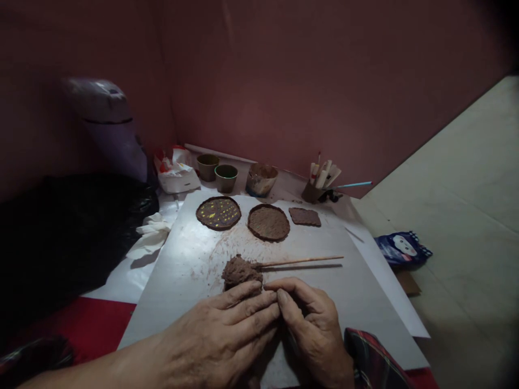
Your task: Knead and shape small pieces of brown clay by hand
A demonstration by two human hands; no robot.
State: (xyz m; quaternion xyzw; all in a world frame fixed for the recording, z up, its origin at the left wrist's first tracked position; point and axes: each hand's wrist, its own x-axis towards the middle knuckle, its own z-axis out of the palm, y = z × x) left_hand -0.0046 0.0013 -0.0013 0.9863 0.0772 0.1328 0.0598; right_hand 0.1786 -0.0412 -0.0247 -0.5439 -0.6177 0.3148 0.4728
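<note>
My left hand [227, 329] has its fingers stretched out, with the back of the hand up and the palm hidden. Its fingertips meet my right hand [310, 324], whose fingers and thumb are curled together. Whatever lies between the two hands is hidden. Just beyond my left fingers sits a rough lump of brown clay [239, 272]. A thin wooden stick [304, 261] runs rightward from that lump. Farther back lie a round clay disc with yellow flecks [219, 213], a plain round clay disc with a raised rim [268, 222] and a small rectangular clay slab [305, 216].
Behind the grey board [170, 302] stand two cups [226, 179], a stained tub [261, 181] and a holder with brushes and sticks [313, 192]. At left are crumpled tissue [151, 236] and a black plastic bag [73, 232]. A blue packet [403, 248] lies at right.
</note>
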